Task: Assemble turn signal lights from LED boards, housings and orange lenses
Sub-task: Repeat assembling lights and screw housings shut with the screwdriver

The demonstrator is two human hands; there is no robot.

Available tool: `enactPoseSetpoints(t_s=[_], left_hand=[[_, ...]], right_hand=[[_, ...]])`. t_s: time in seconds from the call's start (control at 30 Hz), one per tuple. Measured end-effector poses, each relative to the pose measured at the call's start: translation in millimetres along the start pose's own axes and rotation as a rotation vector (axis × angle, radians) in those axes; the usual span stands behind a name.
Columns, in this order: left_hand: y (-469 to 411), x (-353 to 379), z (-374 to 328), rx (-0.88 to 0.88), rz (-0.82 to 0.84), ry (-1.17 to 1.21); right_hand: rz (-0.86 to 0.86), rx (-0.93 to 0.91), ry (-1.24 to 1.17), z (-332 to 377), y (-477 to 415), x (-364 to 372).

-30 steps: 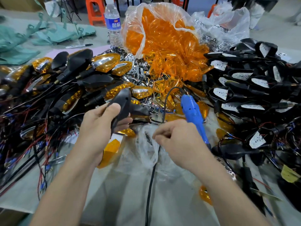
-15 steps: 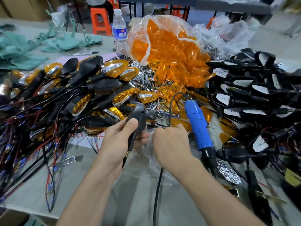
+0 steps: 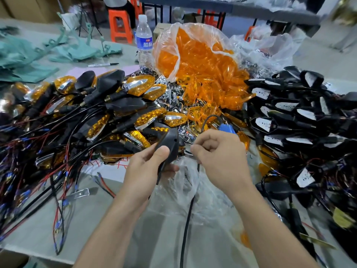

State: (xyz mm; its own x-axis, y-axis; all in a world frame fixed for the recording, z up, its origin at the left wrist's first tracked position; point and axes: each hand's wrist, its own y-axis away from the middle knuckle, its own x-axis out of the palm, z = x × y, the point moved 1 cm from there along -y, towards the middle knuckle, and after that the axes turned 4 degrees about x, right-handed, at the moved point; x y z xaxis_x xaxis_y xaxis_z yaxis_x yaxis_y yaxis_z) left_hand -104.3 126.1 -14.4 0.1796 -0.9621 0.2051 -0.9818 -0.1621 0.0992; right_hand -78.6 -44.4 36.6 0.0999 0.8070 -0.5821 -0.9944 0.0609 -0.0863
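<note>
Your left hand (image 3: 143,167): grip clamped on black housing (image 3: 170,144), dead centre, screw-hole side tilted up toward you, likely for fastening. Your right hand (image 3: 218,157), 3 o'clock of housing: fingers curled, thumb meeting forefinger; anything pinched, cannot tell. Blue screwdriver (image 3: 226,129) just behind. Clear bag (image 3: 166,45), 12 o'clock: orange lenses (image 3: 202,74), spilling onto bench (image 3: 90,219).

Both bare forearms reach forward from the lower edge, the hands close together; the left hand (image 3: 152,167) grips a black housing (image 3: 171,141), its thumb laid on top; the right hand (image 3: 218,157) is curled in a loose fist, thumb tip against the forefinger.
</note>
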Motion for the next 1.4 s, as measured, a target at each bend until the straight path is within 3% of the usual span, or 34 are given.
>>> enactPoseSetpoints(t_s=[0.1,0.3,0.53,0.7,0.87,0.97,1.1,1.4], left_hand=[[-1,3,1,0.014,0.007,-0.085],[-4,8,-1,0.014,-0.001,-0.082],[-6,15,0,0.002,-0.008,-0.087],[-10,11,0,-0.002,-0.071,-0.090],[-13,-3,0,-0.014,-0.136,-0.032],[-12,-4,0,-0.023,-0.149,-0.029],[-9,-3,0,-0.026,-0.134,-0.006],[-8,-1,-1,-0.030,-0.120,-0.018]], right_hand=[[0.086,-0.021,-0.063,11,-2,-3],[-0.025,-0.008,-0.213,13,-8,1],[0.034,-0.047,-0.215,7,-12,1],[0.005,-0.024,-0.044,-7,-22,-4],[0.360,-0.008,0.421,-20,-13,12],[0.368,-0.160,0.743,-18,-3,34],[0.283,-0.270,0.849,-18,7,50],[0.371,-0.239,0.949,-17,7,43]])
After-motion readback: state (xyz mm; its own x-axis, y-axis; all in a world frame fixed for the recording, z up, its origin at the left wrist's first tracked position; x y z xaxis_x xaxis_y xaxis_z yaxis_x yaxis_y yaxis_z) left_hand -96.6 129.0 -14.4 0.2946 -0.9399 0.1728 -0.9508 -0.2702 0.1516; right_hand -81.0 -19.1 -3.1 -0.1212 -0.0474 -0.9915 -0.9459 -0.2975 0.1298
